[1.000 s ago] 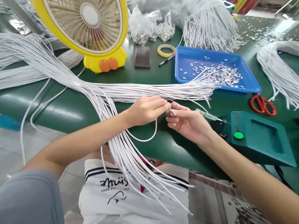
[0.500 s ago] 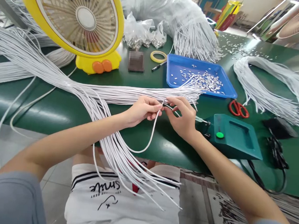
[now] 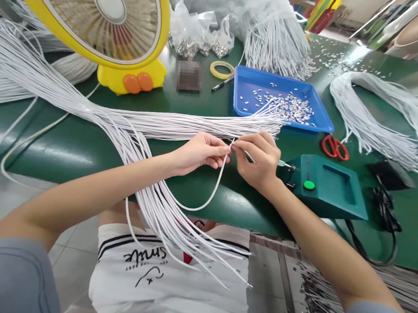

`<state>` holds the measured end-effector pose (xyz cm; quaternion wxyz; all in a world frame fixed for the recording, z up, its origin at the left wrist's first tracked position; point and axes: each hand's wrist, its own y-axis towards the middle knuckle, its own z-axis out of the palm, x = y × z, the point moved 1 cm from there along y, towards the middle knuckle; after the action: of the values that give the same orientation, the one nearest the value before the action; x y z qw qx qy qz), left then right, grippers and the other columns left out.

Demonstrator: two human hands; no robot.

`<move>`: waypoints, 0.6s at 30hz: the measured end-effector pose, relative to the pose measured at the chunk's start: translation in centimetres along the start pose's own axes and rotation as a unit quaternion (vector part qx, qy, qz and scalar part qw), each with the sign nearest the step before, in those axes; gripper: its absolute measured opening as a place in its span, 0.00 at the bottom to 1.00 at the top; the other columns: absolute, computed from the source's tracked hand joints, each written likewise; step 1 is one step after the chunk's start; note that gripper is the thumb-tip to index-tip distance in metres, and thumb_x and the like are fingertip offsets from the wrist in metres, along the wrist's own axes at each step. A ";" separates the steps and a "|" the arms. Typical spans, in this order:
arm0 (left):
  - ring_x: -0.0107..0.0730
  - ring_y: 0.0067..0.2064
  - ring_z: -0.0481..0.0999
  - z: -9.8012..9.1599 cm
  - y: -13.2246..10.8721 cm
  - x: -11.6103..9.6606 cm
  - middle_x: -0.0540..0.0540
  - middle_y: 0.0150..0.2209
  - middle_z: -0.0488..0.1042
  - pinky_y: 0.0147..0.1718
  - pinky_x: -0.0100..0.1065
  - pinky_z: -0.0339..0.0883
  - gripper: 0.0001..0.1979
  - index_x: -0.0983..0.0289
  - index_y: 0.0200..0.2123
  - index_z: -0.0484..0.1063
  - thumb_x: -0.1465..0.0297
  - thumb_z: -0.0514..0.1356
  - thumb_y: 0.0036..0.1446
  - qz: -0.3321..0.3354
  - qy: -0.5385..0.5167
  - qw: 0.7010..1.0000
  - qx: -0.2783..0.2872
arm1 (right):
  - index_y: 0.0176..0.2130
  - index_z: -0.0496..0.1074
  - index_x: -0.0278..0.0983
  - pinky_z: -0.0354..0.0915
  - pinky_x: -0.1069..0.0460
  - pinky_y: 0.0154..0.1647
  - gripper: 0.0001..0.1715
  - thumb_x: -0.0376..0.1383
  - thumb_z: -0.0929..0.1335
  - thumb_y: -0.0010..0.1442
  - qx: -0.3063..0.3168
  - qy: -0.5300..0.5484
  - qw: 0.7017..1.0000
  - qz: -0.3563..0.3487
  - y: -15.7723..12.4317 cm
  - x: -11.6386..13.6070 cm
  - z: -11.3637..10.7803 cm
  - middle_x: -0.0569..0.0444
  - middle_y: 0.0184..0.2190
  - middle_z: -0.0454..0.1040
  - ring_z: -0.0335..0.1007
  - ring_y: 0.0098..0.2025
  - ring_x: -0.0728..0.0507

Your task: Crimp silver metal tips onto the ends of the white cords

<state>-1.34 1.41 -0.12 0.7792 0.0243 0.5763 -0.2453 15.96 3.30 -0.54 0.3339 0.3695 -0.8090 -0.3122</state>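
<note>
My left hand [image 3: 209, 151] pinches one white cable [image 3: 216, 190] near its end, between thumb and fingers. The cable loops down from there to a loose bunch of white cables [image 3: 162, 215] that hangs over the table edge onto my lap. My right hand [image 3: 259, 157] is closed, its thumb and fingertips pinched together at the tip of the same cable. A thin pale green tool [image 3: 283, 164] with a metal end sticks out behind the right hand; whether that hand holds it, I cannot tell. Behind both hands lies a thick bundle of white cables [image 3: 182, 125].
A blue tray [image 3: 242, 111] of small metal pieces stands behind the bundle. Red-handled scissors [image 3: 334, 147] and a green machine [image 3: 329, 203] with a green button are at right. A yellow fan [image 3: 128, 78], tape roll [image 3: 221, 70] and bagged metal parts [image 3: 189, 36] stand farther back.
My right hand has come closer around the cable tip, its fingers tighter together, covering more of the pale green tool. My left hand keeps its pinch. The whole view has shifted slightly.
</note>
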 end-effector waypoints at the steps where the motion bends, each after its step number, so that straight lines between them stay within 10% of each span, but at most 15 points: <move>1: 0.21 0.22 0.72 -0.1 0.1 0.1 0.56 0.25 0.77 0.22 0.23 0.67 0.07 0.71 0.28 0.77 0.72 0.64 0.55 0.024 0.044 0.999 -0.003 | 0.27 0.75 0.40 0.63 0.48 0.34 0.08 0.32 0.69 0.57 0.002 0.024 0.999 0.041 0.1 0.2 -0.1 0.52 0.28 0.77 0.67 0.31 0.45; 4: 0.26 0.25 0.74 -0.8 0.6 0.4 0.55 0.24 0.76 0.28 0.29 0.70 0.06 0.68 0.29 0.77 0.72 0.62 0.56 0.197 0.276 0.939 -0.051 | 0.25 0.73 0.37 0.60 0.51 0.28 0.07 0.35 0.71 0.54 0.048 0.205 0.948 0.238 0.3 0.6 0.1 0.54 0.24 0.73 0.62 0.27 0.48; 9: 0.34 0.38 0.77 -2.8 0.7 0.5 0.58 0.32 0.80 0.41 0.35 0.69 0.10 0.62 0.34 0.77 0.72 0.56 0.61 0.495 0.543 0.675 -0.069 | 0.25 0.71 0.35 0.50 0.57 0.19 0.11 0.38 0.75 0.45 0.119 0.552 0.675 0.475 0.1 2.1 0.7 0.58 0.22 0.65 0.55 0.23 0.53; 12: 0.33 0.38 0.78 -3.1 0.5 0.4 0.59 0.34 0.79 0.40 0.33 0.69 0.11 0.62 0.36 0.76 0.70 0.53 0.64 0.513 0.533 0.672 -0.050 | 0.27 0.68 0.36 0.46 0.59 0.16 0.13 0.39 0.74 0.46 0.156 0.611 0.583 0.512 0.4 3.1 0.5 0.58 0.24 0.62 0.53 0.24 0.53; 14: 0.32 0.36 0.77 -2.6 0.4 0.3 0.59 0.33 0.79 0.37 0.32 0.69 0.10 0.63 0.35 0.76 0.69 0.55 0.63 0.484 0.478 0.730 -0.068 | 0.30 0.69 0.36 0.51 0.59 0.17 0.13 0.41 0.73 0.50 0.163 0.573 0.624 0.505 1.0 3.3 -0.2 0.58 0.25 0.64 0.56 0.24 0.52; 18: 0.29 0.28 0.77 -0.9 0.4 0.0 0.56 0.29 0.77 0.33 0.31 0.72 0.05 0.66 0.32 0.76 0.70 0.62 0.55 0.311 0.261 0.907 -0.110 | 0.42 0.74 0.35 0.69 0.49 0.34 0.14 0.40 0.68 0.56 0.114 0.249 0.888 0.368 2.9 1.7 -3.9 0.50 0.33 0.74 0.70 0.33 0.45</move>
<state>-2.01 2.06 -0.52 0.6357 0.1793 0.7454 0.0902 16.99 2.46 4.50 0.5709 0.1459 -0.8074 0.0299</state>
